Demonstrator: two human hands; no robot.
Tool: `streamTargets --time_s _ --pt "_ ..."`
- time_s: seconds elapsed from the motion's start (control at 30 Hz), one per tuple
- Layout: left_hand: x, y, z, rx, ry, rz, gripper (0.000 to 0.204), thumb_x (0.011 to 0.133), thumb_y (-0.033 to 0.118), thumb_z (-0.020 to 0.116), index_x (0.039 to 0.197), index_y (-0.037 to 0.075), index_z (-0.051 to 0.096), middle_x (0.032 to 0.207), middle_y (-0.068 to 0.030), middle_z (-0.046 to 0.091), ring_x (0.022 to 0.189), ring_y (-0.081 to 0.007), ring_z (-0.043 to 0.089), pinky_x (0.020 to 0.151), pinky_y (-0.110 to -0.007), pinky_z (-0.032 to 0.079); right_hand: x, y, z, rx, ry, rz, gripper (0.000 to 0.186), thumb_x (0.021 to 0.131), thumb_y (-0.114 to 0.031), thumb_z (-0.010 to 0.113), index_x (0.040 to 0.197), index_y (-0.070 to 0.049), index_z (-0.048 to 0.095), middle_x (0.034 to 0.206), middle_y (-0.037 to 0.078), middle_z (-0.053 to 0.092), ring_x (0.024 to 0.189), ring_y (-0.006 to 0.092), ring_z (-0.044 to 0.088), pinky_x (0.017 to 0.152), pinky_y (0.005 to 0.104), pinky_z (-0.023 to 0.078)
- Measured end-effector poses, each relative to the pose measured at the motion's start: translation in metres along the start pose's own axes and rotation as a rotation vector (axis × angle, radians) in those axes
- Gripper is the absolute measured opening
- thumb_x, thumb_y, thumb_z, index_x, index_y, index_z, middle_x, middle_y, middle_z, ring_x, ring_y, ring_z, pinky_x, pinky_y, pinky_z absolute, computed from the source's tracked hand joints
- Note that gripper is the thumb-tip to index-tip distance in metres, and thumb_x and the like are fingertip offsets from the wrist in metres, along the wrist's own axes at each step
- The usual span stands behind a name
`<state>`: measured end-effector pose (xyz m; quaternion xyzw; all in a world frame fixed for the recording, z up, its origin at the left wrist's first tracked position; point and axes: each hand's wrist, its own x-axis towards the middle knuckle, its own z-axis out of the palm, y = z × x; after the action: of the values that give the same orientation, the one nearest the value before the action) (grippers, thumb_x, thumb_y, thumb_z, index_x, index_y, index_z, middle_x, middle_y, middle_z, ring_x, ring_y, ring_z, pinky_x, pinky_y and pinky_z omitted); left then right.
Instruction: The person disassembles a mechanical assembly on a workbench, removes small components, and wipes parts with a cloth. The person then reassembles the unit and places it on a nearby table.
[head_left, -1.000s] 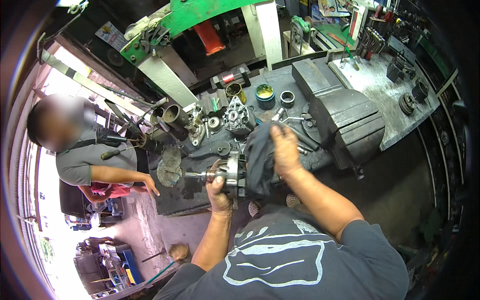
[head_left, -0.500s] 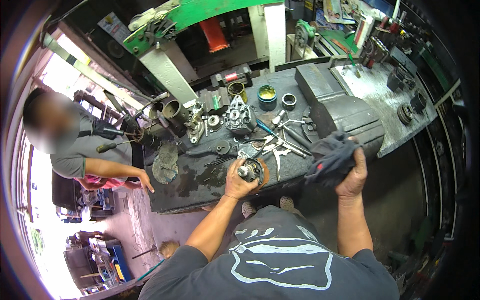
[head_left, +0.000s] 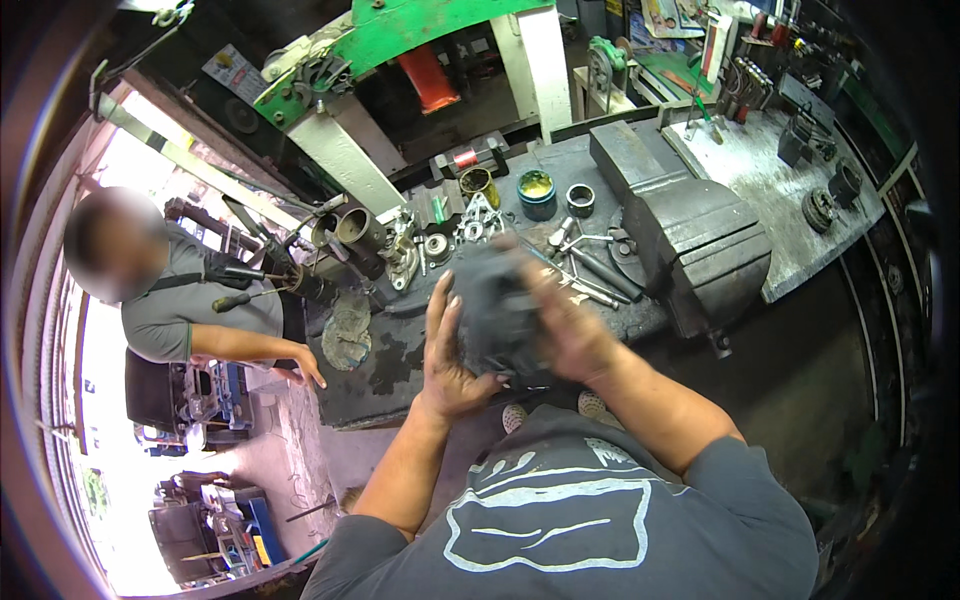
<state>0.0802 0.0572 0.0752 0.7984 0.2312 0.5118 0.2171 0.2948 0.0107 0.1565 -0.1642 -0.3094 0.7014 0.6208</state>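
Observation:
A dark grey rag (head_left: 497, 308) is bunched between my two hands above the front of the workbench, smeared by motion. My right hand (head_left: 578, 340) grips it from the right, its fingers blurred. My left hand (head_left: 450, 365) is curled against its left side, fingers up along the cloth and thumb underneath. The round metal part that was in my left hand is hidden behind the rag. Just beyond the rag lies a silver cast-metal housing (head_left: 480, 218), partly covered. Wrenches and pliers (head_left: 590, 270) lie right of the rag.
A big bench vise (head_left: 700, 235) stands to the right. A blue tin of yellowish grease (head_left: 537, 195) and a metal ring (head_left: 580, 200) sit at the back. Another person (head_left: 215, 300) stands at the left, a hand near the bench (head_left: 385, 385) corner.
My right hand has brought the rag leftward from beside the vise onto the part at my left hand. The view has shifted slightly; the other person's hand stays near the bench corner.

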Motion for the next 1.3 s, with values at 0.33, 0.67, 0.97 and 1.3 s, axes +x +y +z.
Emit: streamTargets --time_s 0.33,0.67,0.97,1.3 --pt "-0.059 -0.024 -0.127 -0.052 0.602 -0.533 0.053 0.121 0.039 0.042 0.149 -0.004 0.056 0.148 -0.0152 0.062 0.129 -0.0255 0.064 0.115 -0.041 0.05 0.052 -0.016 -0.11 -0.814 0.204 -0.179 0.029 0.101 -0.013 0.074 0.127 0.001 0.074 0.107 0.009 0.077 0.099 0.0145 0.069 0.092 0.0325 0.057" --pt "-0.091 -0.067 0.098 0.272 0.215 -0.758 0.067 0.091 0.036 0.086 0.136 -0.007 0.061 0.133 -0.0289 0.069 0.123 -0.0461 0.068 0.11 -0.05 0.053 -0.005 0.158 -0.202 -1.669 -0.259 0.213 0.116 0.076 -0.025 0.092 0.167 0.008 0.028 0.174 0.03 0.032 0.162 0.0475 0.029 0.134 0.0571 0.023" --pt "-0.099 -0.107 0.057 0.245 -0.337 -0.5 0.082 0.091 0.028 0.08 0.156 -0.009 0.045 0.157 -0.0345 0.05 0.148 -0.0473 0.049 0.129 -0.049 0.037 0.005 0.153 -0.199 -1.769 -0.249 0.25 0.101 0.074 -0.024 0.092 0.155 0.01 0.042 0.155 0.035 0.053 0.149 0.0486 0.047 0.128 0.0568 0.033" --pt "-0.118 -0.113 0.079 0.247 -0.209 -0.55 0.085 0.092 0.028 0.079 0.157 -0.01 0.041 0.159 -0.0318 0.048 0.152 -0.0462 0.046 0.131 -0.052 0.035 -0.001 0.154 -0.188 -1.841 -0.265 0.081 0.084 0.075 -0.019 0.091 0.146 0.004 0.049 0.133 0.032 0.067 0.124 0.0543 0.063 0.107 0.0569 0.051"
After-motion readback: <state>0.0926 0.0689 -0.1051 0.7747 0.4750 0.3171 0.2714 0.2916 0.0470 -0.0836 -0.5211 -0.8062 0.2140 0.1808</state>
